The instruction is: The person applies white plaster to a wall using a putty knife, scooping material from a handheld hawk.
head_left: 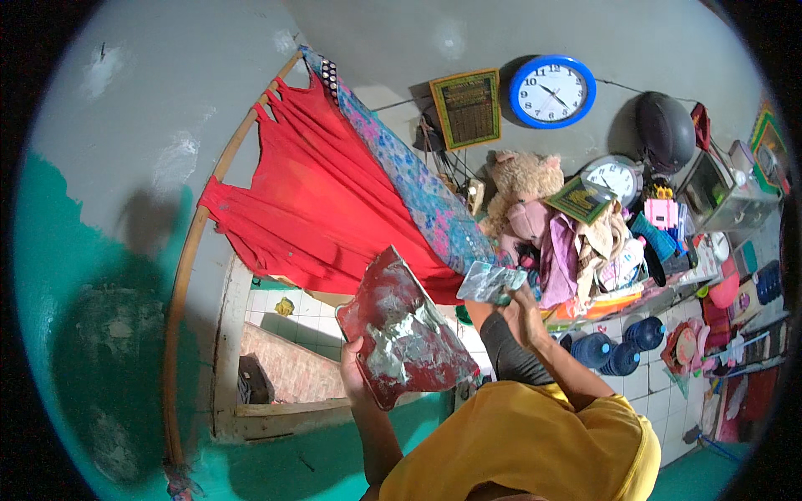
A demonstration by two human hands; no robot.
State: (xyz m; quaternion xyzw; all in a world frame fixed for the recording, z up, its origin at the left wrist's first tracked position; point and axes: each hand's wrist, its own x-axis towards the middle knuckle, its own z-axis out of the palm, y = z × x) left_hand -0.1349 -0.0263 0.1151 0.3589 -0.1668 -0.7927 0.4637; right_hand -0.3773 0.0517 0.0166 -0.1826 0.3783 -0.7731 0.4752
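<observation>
My left hand [354, 367] grips the edge of a dark red, irregular flat board [393, 288] from the left, fingers mostly hidden behind it. Whitish-grey wet putty [409, 338] is smeared over the board's middle and lower part. To the right, my right hand [522, 316] is closed on a thin, pale, putty-smeared scraper [488, 282]. Its blade points left, apart from the board. Beyond both hands hangs a red cloth [326, 184], with a blue flowered cloth [409, 167] along its right side.
A curved wooden pole [180, 309] carries the cloths before a grey and green wall with whitish patches [178, 159]. Below them is a framed opening [224, 367]. At right are a plush toy [525, 179], piled clothes [560, 259], a blue wall clock [552, 92] and blue water bottles [591, 351].
</observation>
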